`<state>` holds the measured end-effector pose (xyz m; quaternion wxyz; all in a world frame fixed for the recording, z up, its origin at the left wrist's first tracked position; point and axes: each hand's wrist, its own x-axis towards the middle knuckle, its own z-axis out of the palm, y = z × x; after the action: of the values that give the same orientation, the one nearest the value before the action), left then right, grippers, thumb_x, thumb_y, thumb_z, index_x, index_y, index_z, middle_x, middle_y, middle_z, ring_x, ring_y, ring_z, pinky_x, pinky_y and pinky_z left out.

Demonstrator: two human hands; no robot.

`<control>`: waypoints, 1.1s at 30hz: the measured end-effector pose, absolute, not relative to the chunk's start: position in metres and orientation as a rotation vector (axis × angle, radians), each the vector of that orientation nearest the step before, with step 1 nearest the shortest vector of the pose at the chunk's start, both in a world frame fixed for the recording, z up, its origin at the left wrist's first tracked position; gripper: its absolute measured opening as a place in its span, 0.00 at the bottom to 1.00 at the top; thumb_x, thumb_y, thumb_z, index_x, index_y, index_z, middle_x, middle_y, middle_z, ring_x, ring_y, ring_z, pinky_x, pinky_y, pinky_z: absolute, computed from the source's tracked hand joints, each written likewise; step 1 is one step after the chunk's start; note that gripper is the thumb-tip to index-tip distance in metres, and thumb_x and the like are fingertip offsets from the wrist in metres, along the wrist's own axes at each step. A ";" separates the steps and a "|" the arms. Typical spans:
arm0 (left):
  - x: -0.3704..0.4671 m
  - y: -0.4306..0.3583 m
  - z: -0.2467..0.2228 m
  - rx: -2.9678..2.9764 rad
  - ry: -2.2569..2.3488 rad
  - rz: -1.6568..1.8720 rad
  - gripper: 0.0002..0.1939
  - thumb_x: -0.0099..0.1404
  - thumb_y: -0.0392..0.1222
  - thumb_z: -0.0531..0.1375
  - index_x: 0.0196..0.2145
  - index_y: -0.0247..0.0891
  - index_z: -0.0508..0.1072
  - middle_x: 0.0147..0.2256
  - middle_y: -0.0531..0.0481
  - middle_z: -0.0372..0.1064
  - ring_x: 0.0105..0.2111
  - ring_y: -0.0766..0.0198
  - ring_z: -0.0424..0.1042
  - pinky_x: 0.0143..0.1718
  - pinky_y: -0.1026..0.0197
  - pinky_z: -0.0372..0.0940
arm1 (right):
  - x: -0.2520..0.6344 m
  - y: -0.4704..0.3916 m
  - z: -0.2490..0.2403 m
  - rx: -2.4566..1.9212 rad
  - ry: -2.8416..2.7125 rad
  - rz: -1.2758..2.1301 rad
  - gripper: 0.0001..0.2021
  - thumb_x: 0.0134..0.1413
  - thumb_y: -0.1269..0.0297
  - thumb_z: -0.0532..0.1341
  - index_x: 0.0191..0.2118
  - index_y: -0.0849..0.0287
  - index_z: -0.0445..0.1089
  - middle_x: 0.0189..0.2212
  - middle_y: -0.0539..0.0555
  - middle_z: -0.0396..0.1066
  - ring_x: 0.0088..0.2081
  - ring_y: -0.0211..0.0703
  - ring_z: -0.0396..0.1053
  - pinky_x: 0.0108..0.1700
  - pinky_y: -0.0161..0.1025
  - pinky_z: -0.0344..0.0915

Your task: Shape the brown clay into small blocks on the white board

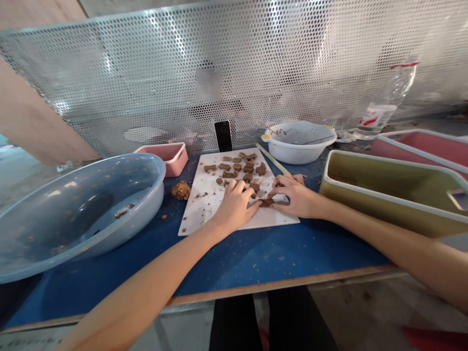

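Note:
On a white board (204,214), my left hand (237,202) and my right hand (295,196) meet at a flat, brown clay-like piece (266,203). My left fingers are curled, with thumb and fingertips at the piece's left end. From the other side, my right thumb and fingers pinch its right end. Just beyond my hands lie several small brown shaped pieces (237,166), some bone-like, with crumbs around them. A rough brown lump (181,190) sits left of the board. Beside the board's right edge rests a pale stick (272,158), its near end close to my right hand.
At left stands a large blue basin (146,209), with a small pink box (177,165) behind it. A phone (223,136) leans upright behind the board. Rightward are a white basin (298,151), an olive bin (365,195), a pink bin (420,146) and a bottle (383,109). Perforated metal (248,63) backs the table.

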<state>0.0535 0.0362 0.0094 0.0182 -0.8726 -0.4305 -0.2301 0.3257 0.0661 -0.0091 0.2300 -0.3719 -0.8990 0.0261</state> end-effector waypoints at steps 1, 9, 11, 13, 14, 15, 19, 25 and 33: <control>0.054 0.036 0.010 -2.716 -1.338 -0.714 0.14 0.78 0.48 0.66 0.51 0.35 0.83 0.47 0.39 0.70 0.55 0.44 0.63 0.63 0.43 0.65 | 0.325 0.066 -0.009 -1.027 -2.474 0.077 0.12 0.68 0.51 0.68 0.47 0.51 0.84 0.49 0.59 0.74 0.54 0.59 0.72 0.58 0.58 0.58; 0.056 0.036 0.006 -2.726 -1.059 -0.587 0.17 0.82 0.49 0.60 0.53 0.38 0.86 0.45 0.38 0.68 0.51 0.44 0.64 0.55 0.42 0.68 | 0.322 0.064 -0.010 -1.052 -2.441 0.074 0.11 0.67 0.51 0.69 0.46 0.49 0.84 0.46 0.57 0.73 0.53 0.58 0.72 0.57 0.56 0.58; 0.055 0.037 0.010 -2.604 -0.991 -0.612 0.18 0.82 0.46 0.59 0.42 0.35 0.87 0.44 0.37 0.70 0.51 0.43 0.65 0.54 0.42 0.68 | 0.323 0.065 -0.011 -1.035 -2.436 0.068 0.10 0.67 0.52 0.69 0.46 0.50 0.84 0.46 0.58 0.74 0.52 0.58 0.72 0.57 0.56 0.58; 0.054 0.036 0.016 -2.462 -0.911 -0.656 0.21 0.82 0.42 0.57 0.35 0.33 0.85 0.43 0.36 0.71 0.50 0.43 0.66 0.53 0.42 0.67 | 0.323 0.066 -0.012 -1.019 -2.444 0.063 0.09 0.67 0.53 0.69 0.45 0.50 0.83 0.47 0.58 0.74 0.52 0.58 0.72 0.57 0.56 0.58; 0.053 0.035 0.018 -2.411 -0.874 -0.678 0.21 0.82 0.41 0.57 0.34 0.33 0.84 0.43 0.36 0.72 0.50 0.43 0.67 0.51 0.42 0.67 | 0.324 0.066 -0.012 -1.017 -2.449 0.061 0.09 0.67 0.53 0.69 0.46 0.50 0.83 0.47 0.58 0.74 0.53 0.59 0.72 0.57 0.56 0.58; 0.053 0.034 0.021 -2.381 -0.850 -0.700 0.21 0.82 0.41 0.56 0.34 0.34 0.83 0.43 0.36 0.73 0.50 0.43 0.67 0.50 0.43 0.66 | 0.324 0.067 -0.012 -1.016 -2.456 0.060 0.10 0.67 0.52 0.69 0.46 0.49 0.83 0.48 0.58 0.74 0.53 0.59 0.72 0.57 0.56 0.58; 0.052 0.029 0.021 -2.441 -0.871 -0.736 0.19 0.81 0.41 0.58 0.35 0.35 0.83 0.44 0.37 0.74 0.49 0.45 0.66 0.50 0.43 0.65 | 0.324 0.067 -0.011 -1.011 -2.466 0.051 0.10 0.67 0.52 0.69 0.47 0.50 0.83 0.47 0.58 0.74 0.53 0.59 0.72 0.55 0.55 0.56; 0.055 0.039 0.008 -2.656 -1.032 -0.649 0.12 0.79 0.49 0.67 0.46 0.38 0.86 0.53 0.37 0.72 0.57 0.41 0.63 0.58 0.39 0.63 | 0.324 0.064 -0.007 -1.006 -2.475 0.023 0.10 0.66 0.53 0.69 0.47 0.51 0.82 0.47 0.58 0.74 0.52 0.58 0.71 0.55 0.55 0.55; 0.059 0.047 0.003 -2.779 -1.181 -0.655 0.12 0.76 0.52 0.70 0.45 0.41 0.88 0.53 0.39 0.72 0.60 0.40 0.61 0.60 0.35 0.61 | 0.327 0.063 -0.003 -1.006 -2.505 -0.009 0.11 0.69 0.52 0.67 0.47 0.51 0.82 0.50 0.59 0.73 0.55 0.60 0.70 0.57 0.59 0.54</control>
<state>0.0590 0.0466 0.0027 0.0259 -0.8991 -0.3822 -0.2119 0.3274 0.0635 -0.0030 0.2191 -0.3636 -0.9054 -0.0034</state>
